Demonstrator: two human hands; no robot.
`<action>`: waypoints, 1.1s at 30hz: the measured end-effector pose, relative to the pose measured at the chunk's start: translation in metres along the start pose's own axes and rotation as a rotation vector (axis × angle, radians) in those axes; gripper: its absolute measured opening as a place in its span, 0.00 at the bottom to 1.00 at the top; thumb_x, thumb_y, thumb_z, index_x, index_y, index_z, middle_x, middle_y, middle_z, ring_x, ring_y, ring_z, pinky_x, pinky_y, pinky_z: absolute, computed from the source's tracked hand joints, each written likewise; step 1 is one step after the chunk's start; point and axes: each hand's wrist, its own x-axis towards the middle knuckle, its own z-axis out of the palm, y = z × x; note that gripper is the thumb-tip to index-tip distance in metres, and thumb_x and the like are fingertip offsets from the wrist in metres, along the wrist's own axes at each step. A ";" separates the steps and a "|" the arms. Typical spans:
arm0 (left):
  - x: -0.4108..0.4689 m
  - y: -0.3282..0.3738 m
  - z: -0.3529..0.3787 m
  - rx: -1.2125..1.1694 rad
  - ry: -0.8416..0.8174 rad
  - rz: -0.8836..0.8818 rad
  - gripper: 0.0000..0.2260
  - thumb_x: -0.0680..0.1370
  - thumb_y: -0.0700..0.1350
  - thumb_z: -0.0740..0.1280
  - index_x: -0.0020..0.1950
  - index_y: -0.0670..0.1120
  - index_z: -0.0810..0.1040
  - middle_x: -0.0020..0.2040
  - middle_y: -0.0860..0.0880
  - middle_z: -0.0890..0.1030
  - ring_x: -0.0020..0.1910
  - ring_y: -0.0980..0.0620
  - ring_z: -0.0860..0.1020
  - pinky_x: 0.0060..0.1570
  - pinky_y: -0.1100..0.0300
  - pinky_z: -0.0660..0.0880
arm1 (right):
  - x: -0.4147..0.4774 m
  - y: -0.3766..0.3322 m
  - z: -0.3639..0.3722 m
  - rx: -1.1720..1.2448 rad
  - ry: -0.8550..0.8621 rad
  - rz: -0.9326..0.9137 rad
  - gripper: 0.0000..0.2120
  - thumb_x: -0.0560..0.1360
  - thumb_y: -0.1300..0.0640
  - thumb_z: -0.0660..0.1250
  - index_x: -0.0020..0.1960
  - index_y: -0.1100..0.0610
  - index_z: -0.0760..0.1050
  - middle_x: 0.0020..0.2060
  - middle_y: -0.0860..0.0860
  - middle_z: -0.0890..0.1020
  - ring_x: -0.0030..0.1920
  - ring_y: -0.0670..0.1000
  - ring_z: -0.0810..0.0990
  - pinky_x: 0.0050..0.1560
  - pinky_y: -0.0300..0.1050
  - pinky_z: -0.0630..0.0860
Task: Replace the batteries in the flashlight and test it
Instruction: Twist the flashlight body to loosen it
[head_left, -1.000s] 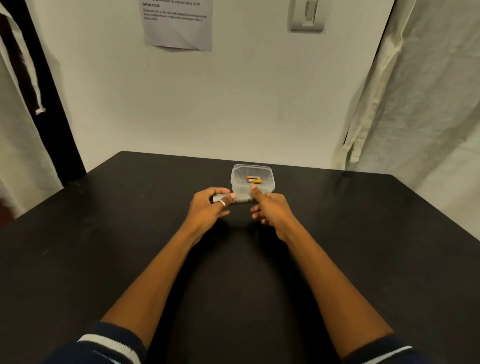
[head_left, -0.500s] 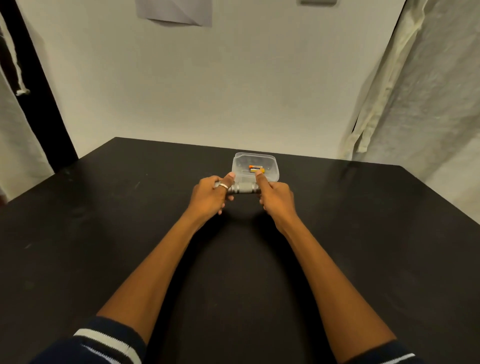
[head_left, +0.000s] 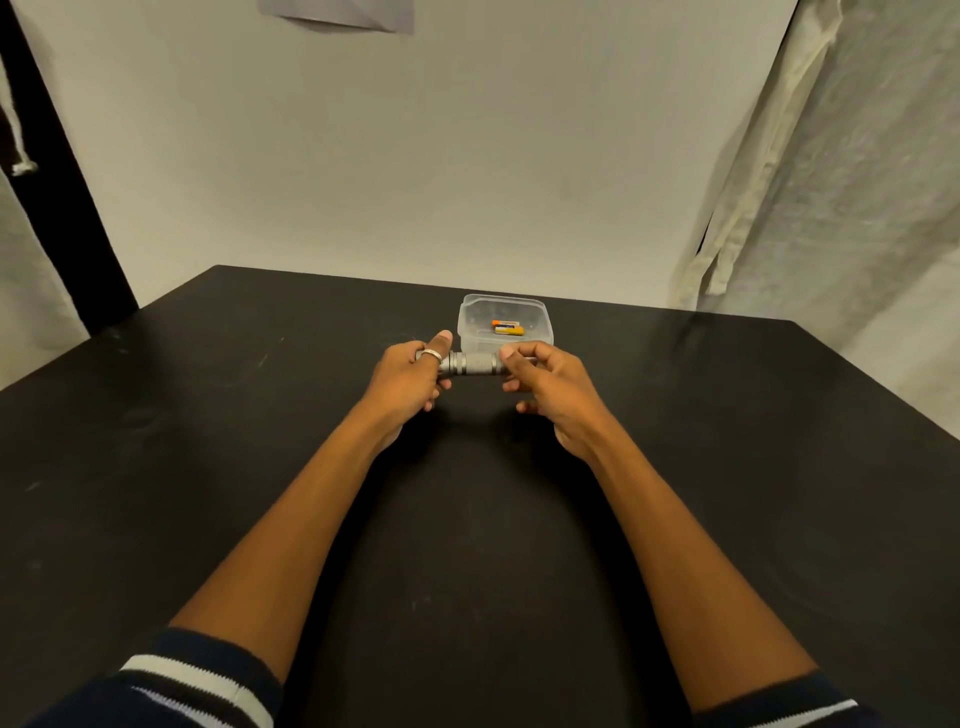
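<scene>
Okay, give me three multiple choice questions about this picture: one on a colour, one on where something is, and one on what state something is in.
1. The table is: A white; B black; C red.
2. The batteries lie: A in the tub; B on the bare table; C on the floor.
3. The flashlight is: A lying alone on the table; B standing in the tub; C gripped by the left hand and right hand.

Answers:
1 B, the top is black all over.
2 A, they show inside the clear tub behind the flashlight.
3 C, each hand holds one end, with the flashlight level between them.
</scene>
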 end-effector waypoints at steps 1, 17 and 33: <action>0.000 0.000 -0.001 -0.006 -0.001 0.005 0.24 0.79 0.64 0.63 0.50 0.43 0.81 0.33 0.50 0.81 0.28 0.57 0.74 0.26 0.62 0.71 | 0.000 -0.001 0.001 0.012 0.010 0.010 0.12 0.80 0.47 0.70 0.54 0.55 0.83 0.44 0.51 0.86 0.40 0.45 0.83 0.33 0.38 0.78; 0.001 0.003 0.004 -0.055 -0.077 0.047 0.17 0.81 0.59 0.65 0.51 0.46 0.82 0.33 0.52 0.82 0.27 0.61 0.73 0.26 0.66 0.70 | 0.002 0.003 0.001 -0.031 0.081 0.041 0.14 0.82 0.47 0.65 0.48 0.56 0.83 0.32 0.51 0.83 0.29 0.42 0.77 0.29 0.35 0.74; -0.004 0.000 0.001 -0.064 -0.084 0.065 0.15 0.83 0.54 0.64 0.52 0.44 0.81 0.39 0.47 0.82 0.31 0.58 0.75 0.31 0.63 0.73 | -0.003 0.001 0.004 -0.016 0.077 0.041 0.15 0.82 0.48 0.66 0.56 0.59 0.83 0.42 0.55 0.86 0.37 0.48 0.83 0.36 0.39 0.79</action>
